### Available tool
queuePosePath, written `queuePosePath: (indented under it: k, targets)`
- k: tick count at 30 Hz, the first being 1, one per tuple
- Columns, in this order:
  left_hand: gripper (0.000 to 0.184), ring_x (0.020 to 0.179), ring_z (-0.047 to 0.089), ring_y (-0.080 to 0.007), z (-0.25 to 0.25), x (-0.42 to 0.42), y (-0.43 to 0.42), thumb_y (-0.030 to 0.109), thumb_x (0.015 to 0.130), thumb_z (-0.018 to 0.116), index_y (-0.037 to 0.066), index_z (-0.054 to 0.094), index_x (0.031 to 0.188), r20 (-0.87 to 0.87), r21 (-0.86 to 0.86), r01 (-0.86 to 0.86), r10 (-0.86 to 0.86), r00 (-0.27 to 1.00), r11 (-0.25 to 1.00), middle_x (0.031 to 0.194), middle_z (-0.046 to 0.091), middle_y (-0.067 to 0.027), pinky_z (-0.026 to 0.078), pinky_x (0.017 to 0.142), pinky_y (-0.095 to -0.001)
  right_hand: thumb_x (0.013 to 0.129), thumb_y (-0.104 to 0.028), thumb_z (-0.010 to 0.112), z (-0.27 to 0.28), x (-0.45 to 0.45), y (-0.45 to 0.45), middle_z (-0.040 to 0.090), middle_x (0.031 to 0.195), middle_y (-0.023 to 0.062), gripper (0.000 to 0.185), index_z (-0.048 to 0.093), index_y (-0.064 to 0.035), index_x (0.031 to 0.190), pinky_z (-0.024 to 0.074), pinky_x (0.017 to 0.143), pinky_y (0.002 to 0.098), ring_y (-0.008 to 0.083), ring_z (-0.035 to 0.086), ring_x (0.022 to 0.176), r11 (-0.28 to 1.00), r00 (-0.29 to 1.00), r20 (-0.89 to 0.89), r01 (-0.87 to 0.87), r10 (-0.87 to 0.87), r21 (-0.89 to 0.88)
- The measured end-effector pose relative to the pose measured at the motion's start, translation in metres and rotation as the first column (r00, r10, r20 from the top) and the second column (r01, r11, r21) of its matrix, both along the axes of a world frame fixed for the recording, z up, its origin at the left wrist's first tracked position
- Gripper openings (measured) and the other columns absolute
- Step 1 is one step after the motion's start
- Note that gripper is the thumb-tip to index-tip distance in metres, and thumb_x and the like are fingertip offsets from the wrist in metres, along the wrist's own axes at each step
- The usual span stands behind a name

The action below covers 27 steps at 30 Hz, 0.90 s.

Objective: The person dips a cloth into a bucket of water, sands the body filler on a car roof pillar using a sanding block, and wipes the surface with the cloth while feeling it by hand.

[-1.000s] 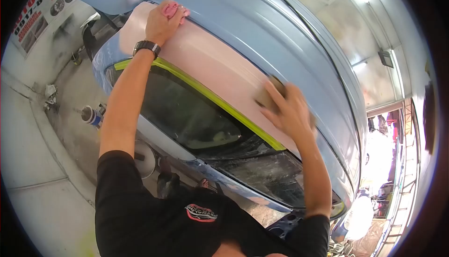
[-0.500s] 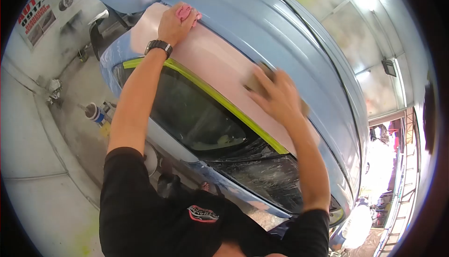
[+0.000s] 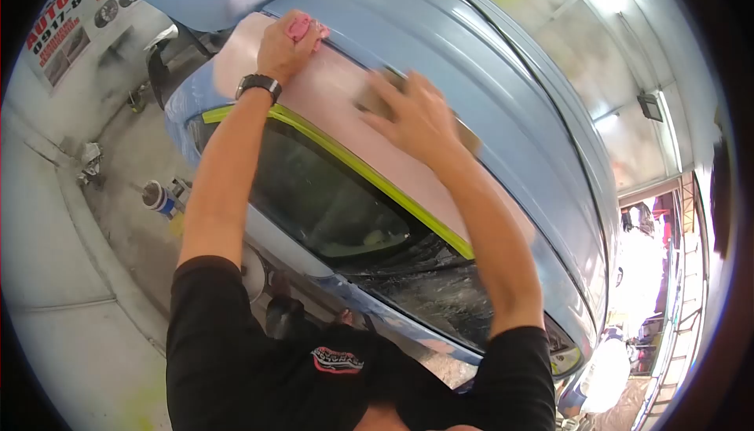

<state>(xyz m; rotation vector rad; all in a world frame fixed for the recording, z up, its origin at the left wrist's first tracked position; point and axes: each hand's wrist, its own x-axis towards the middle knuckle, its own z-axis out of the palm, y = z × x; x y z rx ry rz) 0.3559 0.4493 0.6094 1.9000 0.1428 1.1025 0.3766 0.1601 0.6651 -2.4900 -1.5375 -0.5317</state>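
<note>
A blue car (image 3: 463,70) fills the middle of the view, with a pale pinkish strip (image 3: 440,191) along its roof edge. At the strip's upper left end, my left hand (image 3: 281,50) is closed around a crumpled pink cloth (image 3: 308,31) and rests on the surface. My right hand (image 3: 420,121) lies over a long brownish sanding block (image 3: 469,138), gripping it against the strip near the blue roof. Motion blurs the block's left end, and the palm hides its middle. Yellow-green masking tape (image 3: 369,186) borders the strip above the dark side window (image 3: 322,188).
A paint bucket (image 3: 159,198) stands on the dusty floor at left. Behind it is a pale wall (image 3: 47,235) with a printed banner (image 3: 69,19). A round stool-like top (image 3: 253,274) sits beside my body. A bright doorway (image 3: 640,274) opens at right.
My right hand has slid the sanding block up and left along the strip, closer to my left hand. My left hand with the pink cloth has shifted only slightly in view.
</note>
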Motion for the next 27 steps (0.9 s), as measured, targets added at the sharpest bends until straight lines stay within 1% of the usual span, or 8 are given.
queuePosePath:
  k: [2,5,8,14,19,21,24,27]
  targets:
    - [0.025,0.074,0.073,-0.0276,-0.004,0.002,0.001,0.031,0.097,0.068,0.006,0.068,0.091,0.022,-0.015,0.047,-0.046,0.999,0.999,0.079,0.077,-0.0075,0.056,0.072,-0.0373,0.086,-0.048,0.078,-0.006,-0.008,-0.107,0.058,0.122,0.0226,0.072,0.055,-0.0305,0.152,0.0497,0.095,0.0548,0.0428,0.060,0.111,0.999,0.995,0.087,0.049,-0.048,-0.009]
    - [0.023,0.069,0.069,-0.0199,0.003,0.000,-0.003,0.026,0.100,0.066,0.004,0.067,0.091,0.025,0.083,-0.054,0.052,0.998,0.995,0.076,0.074,-0.0081,0.054,0.068,-0.0333,0.080,-0.044,0.084,0.004,-0.030,-0.227,0.059,0.121,0.0228,0.080,0.055,-0.0300,0.153,0.0501,0.094,0.0541,0.0431,0.060,0.107,0.990,0.991,-0.032,0.129,-0.131,-0.059]
    - [0.022,0.067,0.067,-0.0165,-0.004,0.001,-0.002,0.023,0.101,0.064,0.003,0.066,0.091,-0.008,0.099,-0.084,0.085,0.996,0.992,0.075,0.072,-0.0084,0.053,0.067,-0.0324,0.080,-0.043,0.084,0.005,-0.021,-0.189,0.059,0.119,0.0215,0.080,0.055,-0.0299,0.153,0.0502,0.092,0.0543,0.0426,0.060,0.105,0.986,0.990,-0.026,0.132,-0.136,-0.102]
    - [0.022,0.067,0.069,-0.0218,-0.003,0.000,-0.002,0.025,0.100,0.066,0.005,0.066,0.091,-0.002,0.105,-0.082,0.083,0.997,0.991,0.075,0.074,-0.0083,0.054,0.067,-0.0345,0.092,-0.052,0.071,-0.002,0.033,0.048,0.059,0.120,0.0223,0.063,0.059,-0.0231,0.148,0.0496,0.097,0.0526,0.0418,0.061,0.113,0.993,0.993,0.004,-0.116,0.116,0.030]
    - [0.016,0.065,0.069,-0.0189,0.001,0.003,-0.005,0.017,0.099,0.065,0.004,0.064,0.091,0.028,-0.063,0.062,-0.061,0.998,0.996,0.080,0.076,-0.0084,0.055,0.066,-0.0328,0.086,-0.049,0.079,0.007,-0.004,-0.122,0.059,0.125,0.0229,0.072,0.056,-0.0337,0.152,0.0531,0.092,0.0519,0.0424,0.061,0.113,0.996,0.995,-0.051,0.084,-0.086,-0.042]
    - [0.017,0.066,0.069,-0.0192,0.000,0.004,-0.004,0.017,0.099,0.065,0.003,0.063,0.090,0.012,0.055,-0.034,0.033,0.999,0.998,0.079,0.076,-0.0087,0.055,0.066,-0.0331,0.082,-0.042,0.082,0.007,-0.025,-0.213,0.059,0.120,0.0229,0.078,0.054,-0.0312,0.154,0.0516,0.090,0.0520,0.0414,0.061,0.105,0.985,0.987,0.007,0.161,-0.161,-0.068]
    - [0.019,0.066,0.070,-0.0222,-0.007,0.008,-0.001,0.020,0.099,0.066,0.003,0.063,0.090,0.014,-0.028,-0.010,0.010,1.000,1.000,0.077,0.075,-0.0094,0.055,0.066,-0.0345,0.083,-0.040,0.081,0.010,-0.030,-0.229,0.059,0.119,0.0222,0.075,0.056,-0.0272,0.153,0.0509,0.091,0.0530,0.0405,0.060,0.105,0.989,0.990,-0.018,0.140,-0.141,-0.051]
    - [0.020,0.067,0.070,-0.0242,-0.008,0.015,0.004,0.021,0.098,0.067,0.003,0.064,0.092,0.030,0.003,-0.017,0.017,0.999,1.000,0.075,0.074,-0.0102,0.055,0.066,-0.0354,0.090,-0.047,0.075,0.014,0.001,-0.093,0.061,0.119,0.0216,0.065,0.059,-0.0206,0.148,0.0505,0.095,0.0520,0.0393,0.060,0.112,0.992,0.986,-0.126,0.100,-0.109,-0.074]
